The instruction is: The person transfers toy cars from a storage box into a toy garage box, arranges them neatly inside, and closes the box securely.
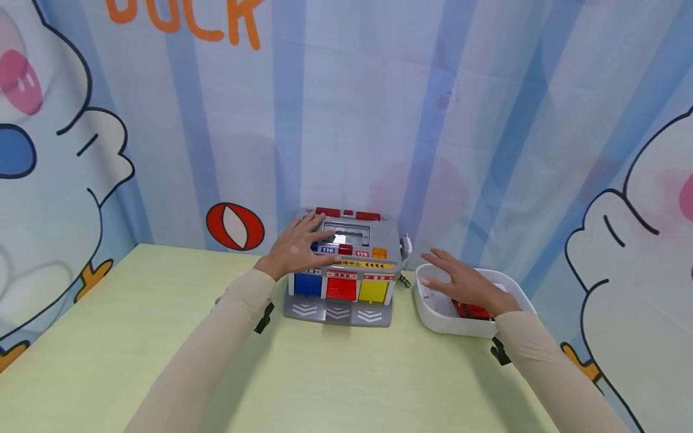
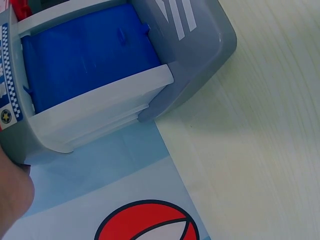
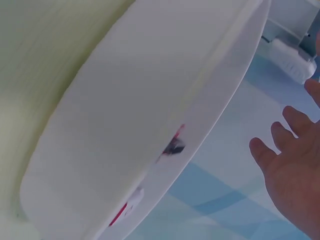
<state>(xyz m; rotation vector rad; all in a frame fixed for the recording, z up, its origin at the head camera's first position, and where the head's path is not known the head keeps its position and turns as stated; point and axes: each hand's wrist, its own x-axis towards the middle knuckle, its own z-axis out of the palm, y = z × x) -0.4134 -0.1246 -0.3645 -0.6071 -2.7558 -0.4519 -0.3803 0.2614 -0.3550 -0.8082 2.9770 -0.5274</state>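
A grey toy station (image 1: 384, 231) with blue, red and yellow doors stands at the back of the table in the head view. My left hand (image 1: 298, 246) rests on the left part of its roof, fingers spread. In the left wrist view the blue door (image 2: 92, 57) is closed, and only part of that hand shows at the edge. My right hand (image 1: 465, 285) hovers with extended fingers over a white tub (image 1: 449, 328), holding nothing. Inside the tub lies a red toy (image 1: 472, 311), partly hidden by the hand. A white-and-red item (image 3: 125, 207) shows past the tub's rim.
A white handset-like piece (image 1: 406, 246) is on the station's right side, with a dark coiled cord (image 1: 404, 281) below it. The pale table (image 1: 335, 373) meets a striped cartoon curtain (image 1: 346, 120) behind the station.
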